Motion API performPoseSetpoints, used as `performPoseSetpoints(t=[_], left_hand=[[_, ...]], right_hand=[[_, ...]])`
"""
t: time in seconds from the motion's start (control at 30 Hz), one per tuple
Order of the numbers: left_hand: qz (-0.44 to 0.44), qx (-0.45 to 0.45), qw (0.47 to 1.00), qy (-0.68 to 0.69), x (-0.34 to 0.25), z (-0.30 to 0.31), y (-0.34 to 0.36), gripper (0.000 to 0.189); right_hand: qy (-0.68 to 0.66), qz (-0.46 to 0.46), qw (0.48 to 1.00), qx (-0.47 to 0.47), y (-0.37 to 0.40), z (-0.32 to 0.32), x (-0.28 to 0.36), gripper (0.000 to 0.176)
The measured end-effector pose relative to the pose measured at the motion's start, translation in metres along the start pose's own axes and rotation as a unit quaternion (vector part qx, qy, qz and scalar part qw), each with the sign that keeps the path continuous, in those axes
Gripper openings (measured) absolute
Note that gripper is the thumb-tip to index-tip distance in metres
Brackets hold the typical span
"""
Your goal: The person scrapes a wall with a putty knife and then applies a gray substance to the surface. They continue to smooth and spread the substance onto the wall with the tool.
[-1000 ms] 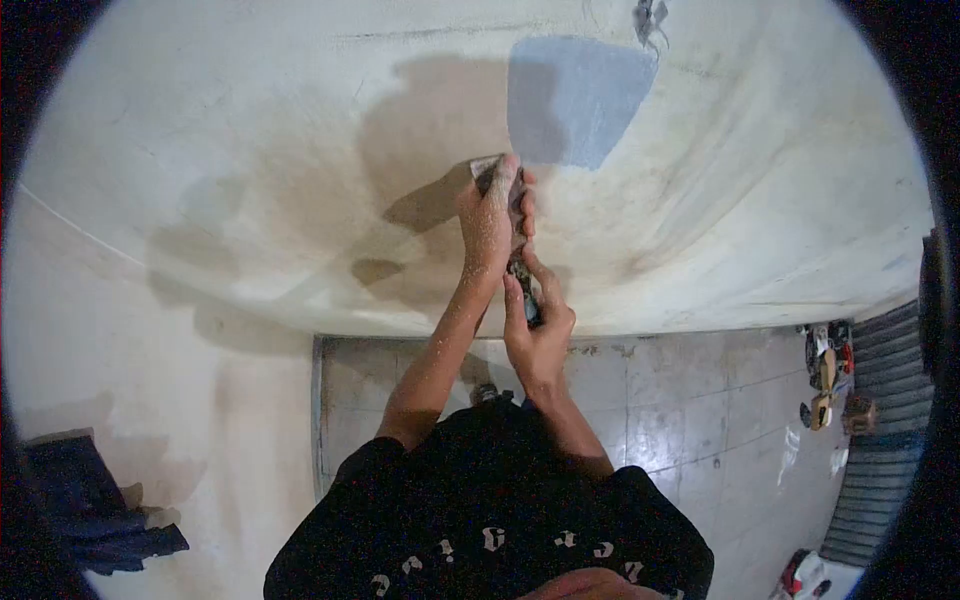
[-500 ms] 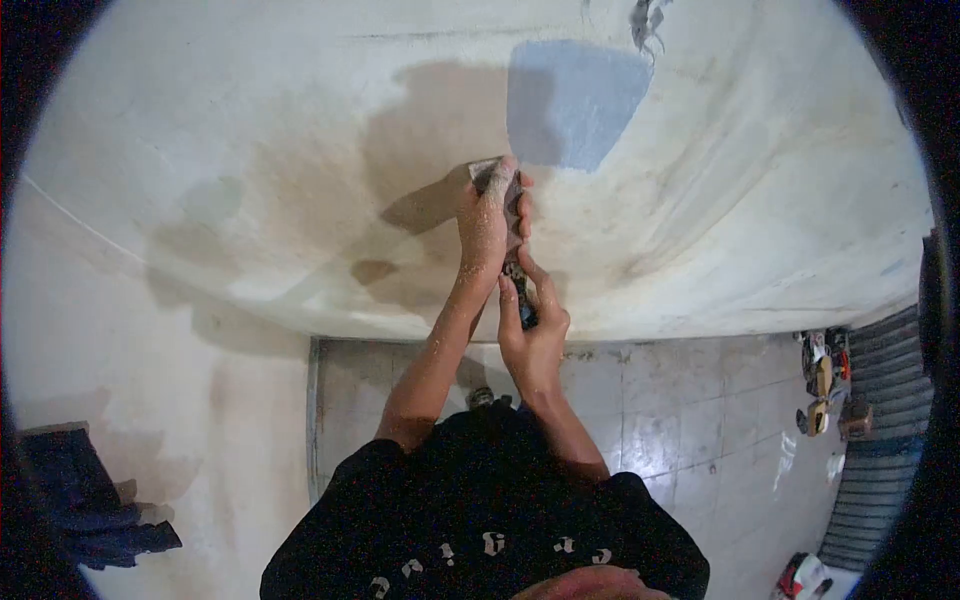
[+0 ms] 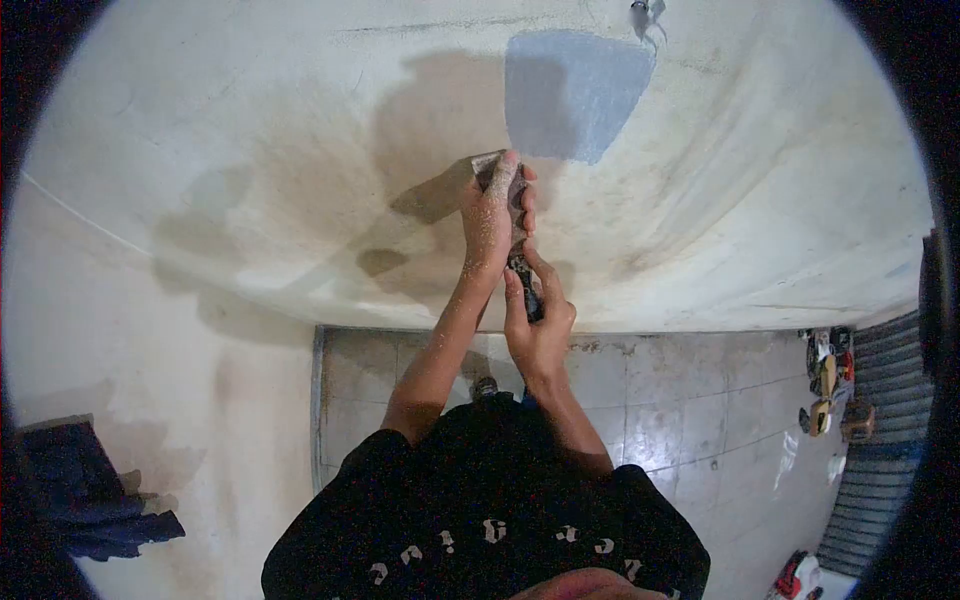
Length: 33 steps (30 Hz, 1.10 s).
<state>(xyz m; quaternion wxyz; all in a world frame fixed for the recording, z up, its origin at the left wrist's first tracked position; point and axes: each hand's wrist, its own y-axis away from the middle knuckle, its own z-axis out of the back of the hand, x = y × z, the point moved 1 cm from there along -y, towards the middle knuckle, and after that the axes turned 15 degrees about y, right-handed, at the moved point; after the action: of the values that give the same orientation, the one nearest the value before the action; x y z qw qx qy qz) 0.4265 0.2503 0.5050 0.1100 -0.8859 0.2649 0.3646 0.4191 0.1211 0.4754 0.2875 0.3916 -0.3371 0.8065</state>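
In the head view, a flat scraper (image 3: 517, 205) with a dark handle is held upright before the wall (image 3: 680, 240). My left hand (image 3: 487, 225) is closed around its brownish flat part, thumb pointing up along it and fingers curled at the right side. Pale dust specks cover that hand and forearm. Lower down, my right hand (image 3: 541, 335) pinches the black handle between thumb and fingers. Just above the scraper is a blue-grey patch (image 3: 580, 95) on the wall, partly under my shadow.
Dark cloth (image 3: 85, 490) hangs at the lower left. A tiled floor (image 3: 690, 410) lies below the wall. Footwear (image 3: 825, 380) and other small items stand at the right by a corrugated shutter (image 3: 880, 440). A small fitting (image 3: 640, 10) sits on the wall at the top.
The view has shifted slightly. Both hands and the scraper appear a little further right, with the same grip.
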Motion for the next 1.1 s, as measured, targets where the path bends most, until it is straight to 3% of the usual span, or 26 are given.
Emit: performPoseSetpoints(t=[0.1,0.5,0.67,0.8,0.9,1.0,1.1], left_hand=[[-0.002,-0.01,1.0,0.0,0.002,0.002,-0.004,0.034],[-0.006,-0.016,1.0,-0.002,0.003,0.009,0.003,0.035],[-0.006,-0.017,1.0,-0.008,0.002,0.009,-0.002,0.037],[-0.014,-0.016,1.0,-0.018,0.005,0.006,-0.001,0.036],[-0.031,-0.005,0.999,-0.021,-0.003,0.001,-0.005,0.037],[-0.016,-0.014,1.0,-0.015,0.002,0.005,0.001,0.037],[-0.01,-0.009,1.0,0.002,0.005,0.008,-0.004,0.038]], right_hand=[[-0.051,0.006,0.998,-0.024,0.001,-0.012,-0.013,0.035],[-0.024,-0.005,1.0,0.002,0.005,-0.013,-0.015,0.038],[-0.003,0.048,0.998,-0.029,0.0,-0.014,-0.012,0.033],[0.003,0.032,0.999,-0.01,0.004,-0.012,-0.021,0.033],[0.011,0.111,0.991,-0.069,-0.005,-0.016,-0.017,0.033],[-0.014,0.015,1.0,0.0,-0.004,-0.008,-0.006,0.033],[0.003,-0.014,0.999,0.028,0.002,-0.007,-0.012,0.034]])
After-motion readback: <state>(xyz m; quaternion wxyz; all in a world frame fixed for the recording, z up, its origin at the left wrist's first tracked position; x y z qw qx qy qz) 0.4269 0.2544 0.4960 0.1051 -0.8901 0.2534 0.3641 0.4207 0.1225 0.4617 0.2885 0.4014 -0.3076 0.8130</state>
